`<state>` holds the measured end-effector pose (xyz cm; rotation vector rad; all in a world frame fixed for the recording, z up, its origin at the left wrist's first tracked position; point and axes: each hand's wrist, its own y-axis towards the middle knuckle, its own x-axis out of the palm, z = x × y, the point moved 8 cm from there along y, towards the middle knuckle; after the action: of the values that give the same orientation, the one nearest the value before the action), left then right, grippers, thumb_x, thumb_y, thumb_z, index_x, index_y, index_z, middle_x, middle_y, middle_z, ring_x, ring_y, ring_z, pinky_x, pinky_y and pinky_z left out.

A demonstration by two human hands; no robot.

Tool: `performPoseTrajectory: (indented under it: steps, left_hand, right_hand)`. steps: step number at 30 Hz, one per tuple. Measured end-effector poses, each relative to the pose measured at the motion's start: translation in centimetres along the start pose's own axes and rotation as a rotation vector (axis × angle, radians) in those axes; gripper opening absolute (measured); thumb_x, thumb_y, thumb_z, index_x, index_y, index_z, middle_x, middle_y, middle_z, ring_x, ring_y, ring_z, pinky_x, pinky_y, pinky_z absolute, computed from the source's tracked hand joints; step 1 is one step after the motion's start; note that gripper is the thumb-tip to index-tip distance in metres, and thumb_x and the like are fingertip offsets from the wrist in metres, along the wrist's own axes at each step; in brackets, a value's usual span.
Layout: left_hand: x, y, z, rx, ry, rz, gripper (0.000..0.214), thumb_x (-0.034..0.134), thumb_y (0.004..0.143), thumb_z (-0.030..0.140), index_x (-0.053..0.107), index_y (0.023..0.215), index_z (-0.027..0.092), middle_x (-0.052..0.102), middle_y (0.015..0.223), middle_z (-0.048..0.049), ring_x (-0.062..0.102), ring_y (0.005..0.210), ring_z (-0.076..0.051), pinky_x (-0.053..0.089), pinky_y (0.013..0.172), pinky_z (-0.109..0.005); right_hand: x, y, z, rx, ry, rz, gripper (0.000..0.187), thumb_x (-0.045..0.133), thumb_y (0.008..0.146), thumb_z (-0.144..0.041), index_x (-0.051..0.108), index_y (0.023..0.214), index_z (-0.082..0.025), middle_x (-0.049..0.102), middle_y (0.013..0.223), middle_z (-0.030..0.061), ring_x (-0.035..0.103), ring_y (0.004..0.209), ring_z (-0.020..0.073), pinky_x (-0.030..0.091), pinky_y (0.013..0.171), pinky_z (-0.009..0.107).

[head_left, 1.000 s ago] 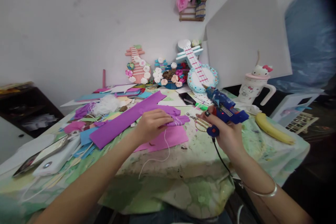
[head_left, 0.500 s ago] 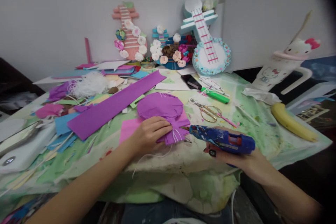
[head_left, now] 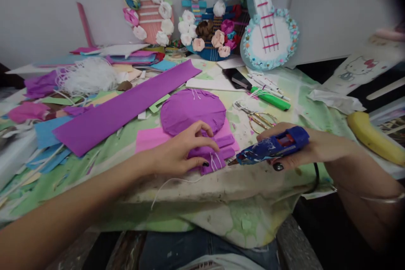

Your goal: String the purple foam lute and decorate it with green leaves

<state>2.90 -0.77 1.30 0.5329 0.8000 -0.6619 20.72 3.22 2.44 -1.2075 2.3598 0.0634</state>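
Note:
A purple paper-covered toy instrument (head_left: 193, 109) lies flat, its round body away from me and its short neck nearer, with white strings on both. My left hand (head_left: 190, 145) curves over the neck, thumb on the near side by the strings and the other fingers bent across it; the index finger is raised. Some of the neck is hidden under this hand. A loose white string (head_left: 171, 181) trails toward the table edge. My right hand (head_left: 303, 147) grips a blue hot glue gun (head_left: 272, 145), its nozzle pointing left, just right of the neck's end. Pink paper (head_left: 148, 138) lies underneath.
Gold-handled scissors (head_left: 263, 121) and a green marker-like tool (head_left: 272, 99) lie behind the glue gun. A banana (head_left: 376, 137) and a white tumbler (head_left: 357, 67) are at right. A purple strip (head_left: 126, 109), white string (head_left: 87, 76) and paper scraps spread left. Decorated instruments (head_left: 268, 42) lean behind.
My left hand has loosened its flat hold, lifting the index finger and spreading the thumb. The glue gun's nozzle has moved nearer to me and tilts down more. The view has dipped closer.

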Motion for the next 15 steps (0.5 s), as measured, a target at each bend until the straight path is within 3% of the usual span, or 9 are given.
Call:
performPoseTrajectory:
  steps: [3,6,11,15]
  left_hand:
    - [0.5,0.8,0.1,0.063,0.005,-0.146,0.032,0.054,0.082,0.010,0.064,0.110,0.023,0.047,0.113,-0.0091,0.048,0.105,-0.019,0.043,0.092,-0.033]
    - [0.6,1.1,-0.2,0.117,-0.024,-0.201,0.027,0.053,0.085,0.012,0.067,0.104,0.024,0.050,0.107,-0.0074,0.050,0.097,-0.017,0.044,0.086,-0.029]
    - [0.7,1.4,-0.9,0.114,-0.080,-0.155,0.013,0.058,0.085,0.018,0.071,0.087,0.020,0.051,0.101,-0.0068,0.051,0.090,-0.014,0.044,0.082,-0.024]
    - [1.1,1.3,-0.9,0.090,-0.085,-0.164,0.013,0.054,0.086,0.014,0.066,0.085,0.017,0.052,0.099,-0.0068,0.052,0.091,-0.014,0.043,0.083,-0.023]
  right_hand:
    - [1.1,1.4,-0.6,-0.018,0.001,-0.296,0.018,0.069,0.071,-0.022,0.068,0.086,-0.012,0.068,0.073,-0.0001,0.059,0.061,0.0086,0.049,0.055,0.014]
    - [1.6,2.7,-1.2,-0.068,0.010,-0.454,0.021,0.070,0.071,-0.017,0.067,0.090,-0.010,0.068,0.072,-0.0004,0.059,0.061,0.0080,0.049,0.056,0.012]
    - [2.5,4.6,-0.7,-0.131,0.068,-0.537,0.033,0.069,0.072,-0.013,0.064,0.104,-0.006,0.072,0.081,0.0026,0.064,0.067,0.0089,0.049,0.059,0.011]
    - [3.7,5.2,0.4,-0.103,0.075,-0.589,0.031,0.068,0.074,-0.014,0.065,0.102,-0.003,0.073,0.092,0.0079,0.066,0.073,0.0111,0.051,0.062,0.012]
